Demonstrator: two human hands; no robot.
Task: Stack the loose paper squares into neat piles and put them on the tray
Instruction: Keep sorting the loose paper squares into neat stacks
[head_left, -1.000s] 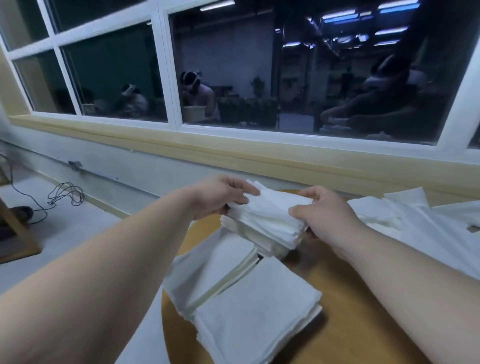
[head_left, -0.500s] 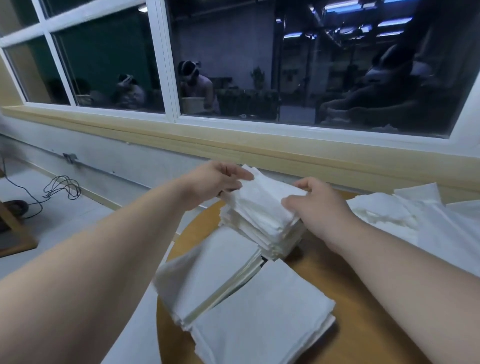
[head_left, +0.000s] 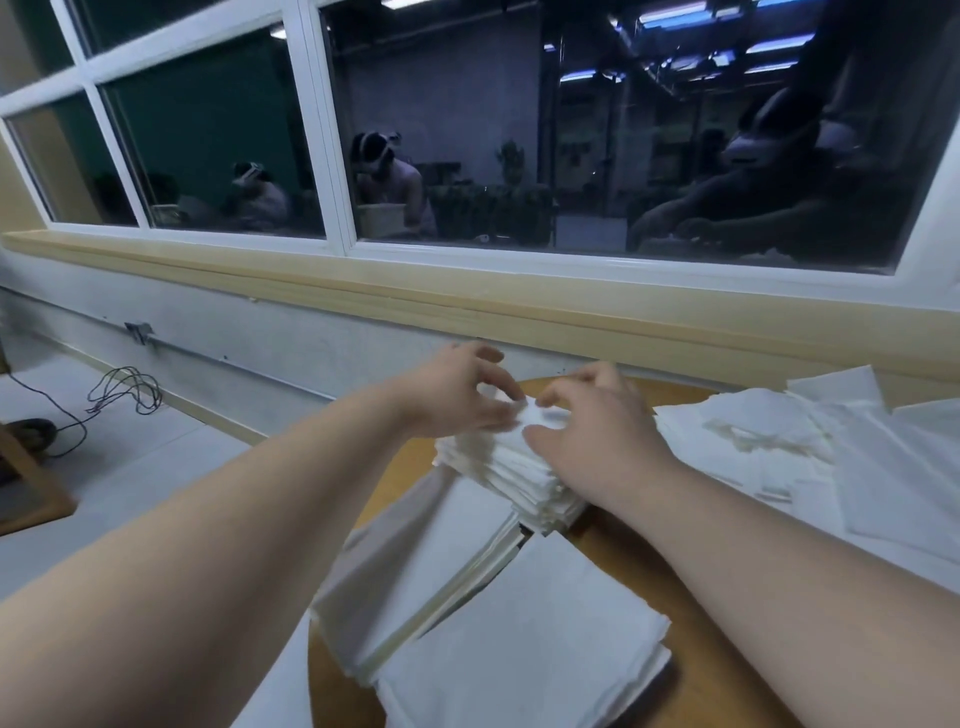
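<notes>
Left hand (head_left: 457, 392) and right hand (head_left: 595, 434) converged atop the stack (head_left: 511, 475), pinching it.

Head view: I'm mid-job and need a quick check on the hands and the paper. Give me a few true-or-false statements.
1. The left hand and right hand are both on the far pile. True.
2. The nearest pile is squared up, with neither hand on it. True.
3. The loose squares lie left of the hands. False: they lie to the right.
4. The cable is draped over the far pile. False: it lies on the floor, off to the left.
</notes>
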